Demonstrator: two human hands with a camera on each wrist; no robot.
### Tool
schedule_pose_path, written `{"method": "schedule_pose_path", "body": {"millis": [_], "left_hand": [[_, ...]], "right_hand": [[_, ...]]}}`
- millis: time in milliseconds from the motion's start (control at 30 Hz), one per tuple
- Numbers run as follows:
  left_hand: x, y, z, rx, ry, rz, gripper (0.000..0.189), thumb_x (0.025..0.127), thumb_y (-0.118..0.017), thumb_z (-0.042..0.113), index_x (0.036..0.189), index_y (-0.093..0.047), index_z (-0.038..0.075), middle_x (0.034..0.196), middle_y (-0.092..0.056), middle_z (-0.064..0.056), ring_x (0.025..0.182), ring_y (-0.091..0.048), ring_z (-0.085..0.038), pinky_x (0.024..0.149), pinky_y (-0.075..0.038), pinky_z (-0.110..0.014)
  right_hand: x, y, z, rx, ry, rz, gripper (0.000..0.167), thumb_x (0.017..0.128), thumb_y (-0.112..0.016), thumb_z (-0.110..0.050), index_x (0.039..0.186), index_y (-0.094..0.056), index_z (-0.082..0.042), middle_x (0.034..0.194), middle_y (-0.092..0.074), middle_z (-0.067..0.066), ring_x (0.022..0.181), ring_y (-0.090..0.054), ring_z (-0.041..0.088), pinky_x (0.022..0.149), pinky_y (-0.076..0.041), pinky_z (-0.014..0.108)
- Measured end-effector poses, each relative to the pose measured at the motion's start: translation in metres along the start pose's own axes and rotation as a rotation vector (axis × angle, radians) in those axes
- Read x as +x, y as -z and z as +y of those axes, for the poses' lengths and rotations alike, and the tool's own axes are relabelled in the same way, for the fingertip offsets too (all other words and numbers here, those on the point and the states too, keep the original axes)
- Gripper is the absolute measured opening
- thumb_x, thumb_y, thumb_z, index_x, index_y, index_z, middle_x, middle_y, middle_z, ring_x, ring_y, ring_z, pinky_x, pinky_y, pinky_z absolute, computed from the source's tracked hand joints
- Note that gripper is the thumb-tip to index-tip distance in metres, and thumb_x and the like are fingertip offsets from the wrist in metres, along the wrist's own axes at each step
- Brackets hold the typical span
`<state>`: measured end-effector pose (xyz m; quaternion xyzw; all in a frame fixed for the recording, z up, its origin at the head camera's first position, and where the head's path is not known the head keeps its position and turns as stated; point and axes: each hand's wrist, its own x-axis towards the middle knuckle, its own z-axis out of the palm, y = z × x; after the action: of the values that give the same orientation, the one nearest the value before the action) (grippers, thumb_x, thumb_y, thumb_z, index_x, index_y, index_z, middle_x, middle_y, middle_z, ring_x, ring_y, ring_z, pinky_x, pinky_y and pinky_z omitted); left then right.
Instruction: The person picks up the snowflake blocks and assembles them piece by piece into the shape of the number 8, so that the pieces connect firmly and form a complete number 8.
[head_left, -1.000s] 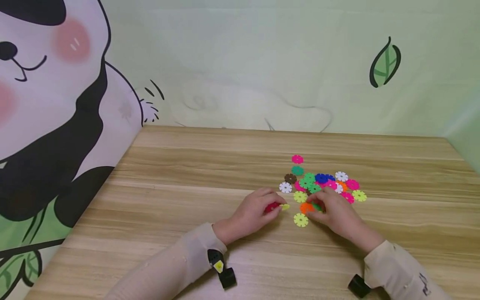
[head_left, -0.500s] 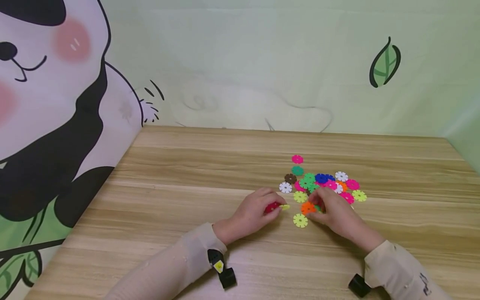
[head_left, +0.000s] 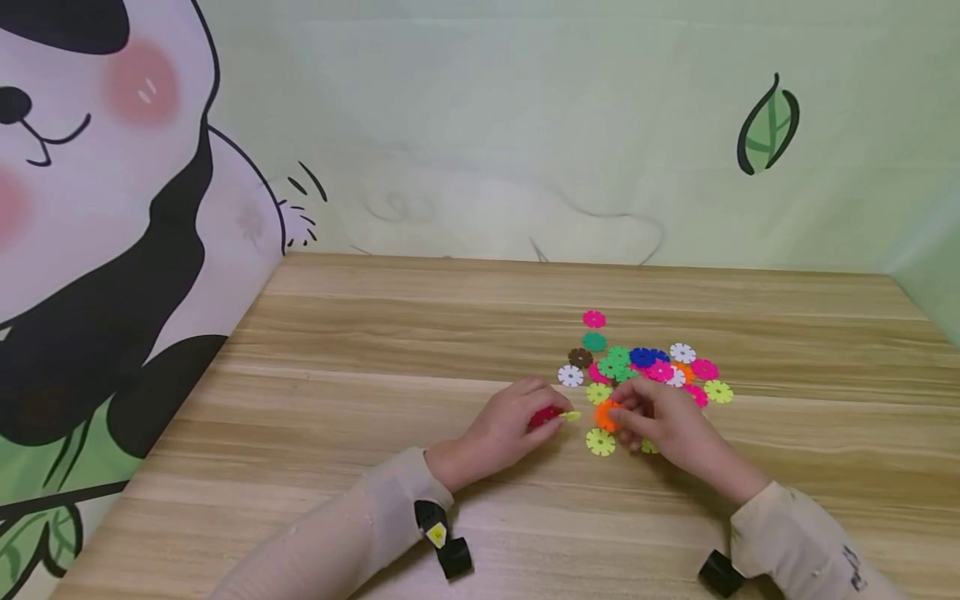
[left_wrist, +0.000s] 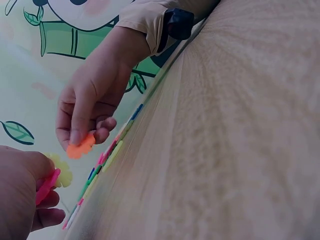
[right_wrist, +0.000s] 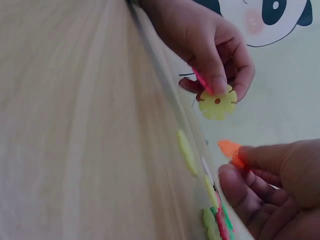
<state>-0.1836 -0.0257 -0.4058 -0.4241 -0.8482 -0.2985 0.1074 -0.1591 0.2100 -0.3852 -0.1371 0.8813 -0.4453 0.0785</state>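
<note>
My left hand (head_left: 506, 425) grips a pink notched plastic disc (head_left: 543, 415) with a yellow notched disc (right_wrist: 218, 104) set crosswise at its edge. Thumb and fingers of my right hand (head_left: 675, 425) pinch an orange notched disc (head_left: 606, 415), which is raised off the table in the left wrist view. The two hands face each other, with a small gap between the orange disc and the yellow one. Just below the orange disc in the head view, a loose yellow disc (head_left: 600, 442) lies flat. Another yellow disc (head_left: 649, 447) is partly hidden under my right hand.
Several flat discs lie past my right hand, among them green (head_left: 613, 363), blue (head_left: 642, 357) and white (head_left: 682, 353) ones, some overlapping. A pink disc (head_left: 594, 319) is farthest back. The wooden table (head_left: 360, 333) meets a painted wall (head_left: 480, 125) behind.
My right hand has picked up the orange disc and shifted it slightly left. A yellow disc now shows beneath that hand. The left hand stays in place with its discs.
</note>
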Motion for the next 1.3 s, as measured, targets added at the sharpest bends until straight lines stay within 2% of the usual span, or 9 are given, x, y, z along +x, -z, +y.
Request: {"method": "schedule_pose_path", "body": {"millis": [67,167,433,667,800,900,1067,1167,1300], "left_hand": [[-0.001,0.000,0.000,-0.004,-0.005,-0.001,0.014,0.089,-0.066,0.013,0.103,-0.067,0.011,0.100,-0.067,-0.003,0.097,-0.062,-0.016,0.088,-0.051,-0.026],[-0.001,0.000,0.001,-0.014,-0.005,-0.004,0.014,0.089,-0.066,0.013,0.103,-0.066,0.010,0.100,-0.068,-0.003,0.097,-0.062,-0.016,0.088,-0.051,-0.025],[0.000,0.001,0.003,-0.056,0.009,-0.023,0.012,0.090,-0.066,0.014,0.101,-0.066,0.008,0.097,-0.070,-0.005,0.093,-0.063,-0.016,0.086,-0.052,-0.027],[-0.001,-0.001,0.003,-0.088,-0.046,0.021,0.010,0.090,-0.066,0.011,0.099,-0.066,0.007,0.095,-0.070,-0.005,0.091,-0.064,-0.016,0.085,-0.053,-0.027],[-0.001,-0.002,0.004,-0.126,-0.089,0.064,0.007,0.088,-0.067,0.008,0.095,-0.066,0.006,0.092,-0.070,-0.005,0.089,-0.065,-0.015,0.084,-0.052,-0.022],[-0.002,-0.004,0.005,-0.165,-0.097,0.095,0.005,0.087,-0.067,0.005,0.092,-0.066,0.006,0.090,-0.070,-0.006,0.087,-0.065,-0.015,0.083,-0.052,-0.020],[-0.002,-0.005,0.005,-0.188,-0.064,0.093,0.005,0.087,-0.067,0.004,0.092,-0.065,0.005,0.090,-0.069,-0.006,0.084,-0.064,-0.015,0.080,-0.052,-0.019],[-0.001,-0.005,0.006,-0.181,-0.030,0.065,0.009,0.087,-0.066,0.005,0.095,-0.063,0.005,0.091,-0.069,-0.006,0.084,-0.063,-0.014,0.079,-0.051,-0.018],[0.000,-0.004,0.007,-0.216,0.038,0.018,0.019,0.087,-0.069,0.010,0.102,-0.060,0.003,0.095,-0.068,-0.007,0.087,-0.064,-0.015,0.081,-0.052,-0.019]], "right_hand": [[0.000,-0.001,-0.001,0.077,-0.009,-0.036,0.020,0.092,-0.062,-0.007,0.106,-0.057,0.005,0.077,-0.064,0.012,0.062,-0.060,0.014,0.055,-0.055,0.026],[-0.001,-0.003,-0.002,0.132,-0.007,-0.068,0.020,0.093,-0.060,-0.008,0.107,-0.056,0.007,0.075,-0.062,0.013,0.060,-0.060,0.013,0.054,-0.054,0.027],[-0.001,-0.007,-0.004,0.124,0.004,-0.067,0.019,0.095,-0.058,-0.009,0.109,-0.058,0.004,0.072,-0.060,0.012,0.059,-0.058,0.013,0.054,-0.053,0.026],[-0.002,-0.009,-0.004,0.143,0.001,-0.082,0.021,0.096,-0.057,-0.011,0.110,-0.060,0.004,0.075,-0.061,0.011,0.062,-0.058,0.012,0.056,-0.053,0.025],[-0.002,-0.013,-0.005,0.204,0.011,-0.078,0.022,0.096,-0.056,-0.011,0.109,-0.061,0.006,0.076,-0.061,0.011,0.062,-0.058,0.011,0.056,-0.052,0.024],[-0.002,-0.017,-0.005,0.248,0.007,-0.072,0.023,0.096,-0.056,-0.012,0.108,-0.061,0.007,0.077,-0.061,0.010,0.062,-0.057,0.011,0.055,-0.051,0.024],[-0.002,-0.019,-0.005,0.266,-0.007,-0.052,0.024,0.096,-0.057,-0.013,0.108,-0.061,0.007,0.074,-0.060,0.010,0.061,-0.056,0.011,0.055,-0.050,0.023],[-0.002,-0.021,-0.005,0.266,0.003,-0.034,0.024,0.096,-0.057,-0.014,0.110,-0.061,0.005,0.073,-0.061,0.010,0.060,-0.056,0.010,0.054,-0.050,0.024],[0.000,-0.022,-0.004,0.297,0.017,-0.018,0.027,0.096,-0.057,-0.013,0.116,-0.053,0.005,0.075,-0.062,0.012,0.061,-0.057,0.012,0.056,-0.052,0.025]]}}
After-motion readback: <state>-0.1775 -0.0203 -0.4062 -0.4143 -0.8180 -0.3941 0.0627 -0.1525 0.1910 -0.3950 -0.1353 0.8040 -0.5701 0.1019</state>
